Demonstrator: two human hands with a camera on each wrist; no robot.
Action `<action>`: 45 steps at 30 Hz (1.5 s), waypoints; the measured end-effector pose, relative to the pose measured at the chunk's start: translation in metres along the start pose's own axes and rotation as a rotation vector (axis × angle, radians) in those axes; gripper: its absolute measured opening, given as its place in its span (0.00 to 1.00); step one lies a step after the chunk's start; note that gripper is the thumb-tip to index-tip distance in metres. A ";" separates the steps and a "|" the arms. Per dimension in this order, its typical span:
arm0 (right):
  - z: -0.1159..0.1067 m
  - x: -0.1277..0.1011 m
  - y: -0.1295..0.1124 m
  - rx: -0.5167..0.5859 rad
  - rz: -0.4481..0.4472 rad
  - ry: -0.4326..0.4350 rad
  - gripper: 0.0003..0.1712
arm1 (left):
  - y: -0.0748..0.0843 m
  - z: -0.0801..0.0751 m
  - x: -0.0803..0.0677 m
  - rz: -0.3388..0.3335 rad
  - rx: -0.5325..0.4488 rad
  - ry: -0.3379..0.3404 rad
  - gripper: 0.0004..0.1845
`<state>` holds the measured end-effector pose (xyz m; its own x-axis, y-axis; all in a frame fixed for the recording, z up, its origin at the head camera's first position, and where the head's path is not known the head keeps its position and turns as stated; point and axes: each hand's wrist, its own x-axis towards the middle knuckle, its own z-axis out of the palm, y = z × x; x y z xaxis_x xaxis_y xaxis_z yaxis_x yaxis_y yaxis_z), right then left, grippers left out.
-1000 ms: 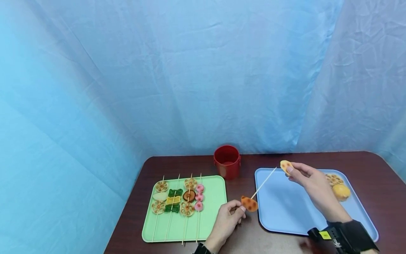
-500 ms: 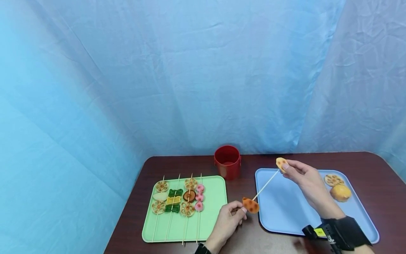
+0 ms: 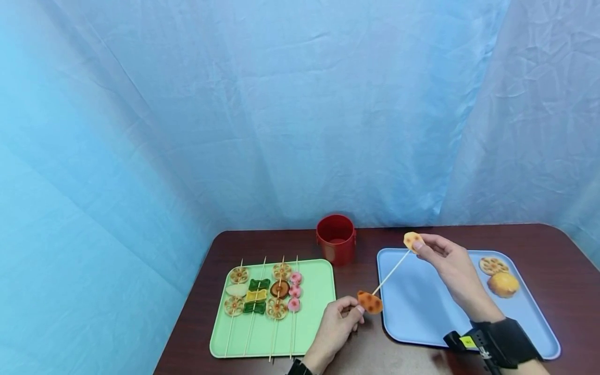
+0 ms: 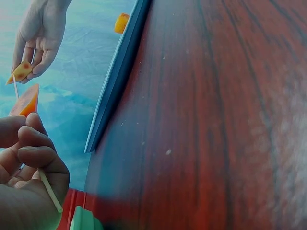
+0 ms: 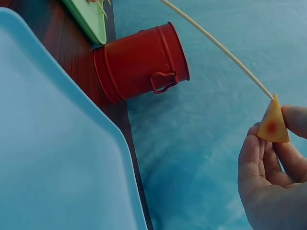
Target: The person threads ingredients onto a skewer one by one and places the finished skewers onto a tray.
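Fingers (image 3: pixel 424 244) of our right hand (image 3: pixel 447 268) pinch the yellow slice (image 3: pixel 412 240) at the skewer (image 3: pixel 391 272) tip, above the blue tray's (image 3: pixel 422 312) far left corner. Our left hand (image 3: pixel 335 325) curls around the skewer's near end, just behind the orange slice (image 3: pixel 370 302) already threaded. We should keep the stick steady, centre the tip and push straight along it; whether it has pierced yet, we cannot tell.

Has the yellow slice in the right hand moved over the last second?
Yes. The yellow slice has shifted left and slightly up, toward the red cup, onto the skewer tip.
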<state>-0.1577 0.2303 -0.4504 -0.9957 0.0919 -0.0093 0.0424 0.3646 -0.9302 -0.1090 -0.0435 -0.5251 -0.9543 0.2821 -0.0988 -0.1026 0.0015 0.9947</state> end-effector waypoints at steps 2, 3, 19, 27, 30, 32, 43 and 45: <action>0.000 -0.001 -0.001 -0.008 -0.007 0.003 0.37 | 0.000 0.000 0.000 -0.005 0.001 0.002 0.10; 0.000 -0.001 -0.001 -0.010 -0.009 0.007 0.36 | 0.000 0.000 0.000 -0.006 0.002 0.003 0.10; 0.010 -0.007 -0.004 0.032 -0.010 -0.044 0.33 | 0.001 0.006 0.002 0.051 -0.005 0.025 0.09; 0.028 -0.013 -0.001 0.042 0.007 -0.056 0.31 | 0.009 0.015 0.005 0.050 -0.001 0.055 0.10; 0.034 -0.016 0.001 0.056 0.013 -0.065 0.29 | 0.012 0.017 0.006 0.042 0.000 0.059 0.10; 0.037 -0.018 0.002 0.056 0.013 -0.073 0.29 | 0.013 0.018 0.006 0.035 0.004 0.061 0.11; 0.052 -0.024 0.009 0.051 -0.030 -0.104 0.24 | 0.012 0.018 0.007 0.002 0.009 0.075 0.10; 0.054 -0.025 0.010 0.044 -0.031 -0.099 0.24 | 0.012 0.018 0.008 -0.002 0.008 0.075 0.10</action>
<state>-0.1373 0.1812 -0.4792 -0.9998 -0.0121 -0.0142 0.0095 0.3244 -0.9459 -0.1127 -0.0237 -0.5138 -0.9723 0.2099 -0.1025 -0.1028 0.0093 0.9947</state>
